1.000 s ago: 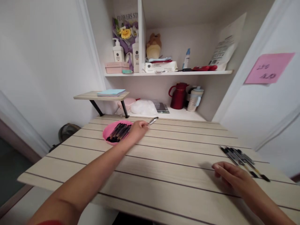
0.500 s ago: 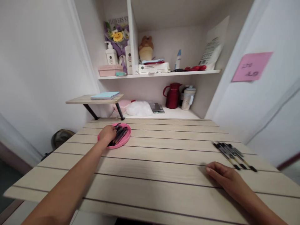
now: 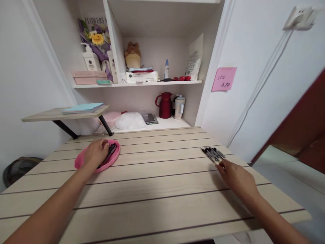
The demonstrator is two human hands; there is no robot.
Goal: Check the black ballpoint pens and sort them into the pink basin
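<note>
A round pink dish [image 3: 117, 154] stands on the left of the slatted table, with several dark pens [image 3: 111, 149] lying in it. My left hand [image 3: 96, 152] is over the dish, fingers curled together; what they hold, if anything, is hidden. On the right side several slim black and clear pens [image 3: 212, 154] lie side by side in a slanted row. My right hand [image 3: 236, 176] is at the near end of this row, its thumb and fingers closed on a pen's end. The hand covers the near ends of the pens.
A small raised shelf [image 3: 33, 117] with blue paper [image 3: 83, 107] stands at the back left. Behind the table are a white bag [image 3: 130, 121], a red jug [image 3: 165, 105] and a pale cup [image 3: 179, 107]. A pink note [image 3: 223, 79] is stuck to the right wall.
The view has swung right. My right hand has moved from beside the pens onto their near ends. My left hand stays at the dish, slightly raised.
</note>
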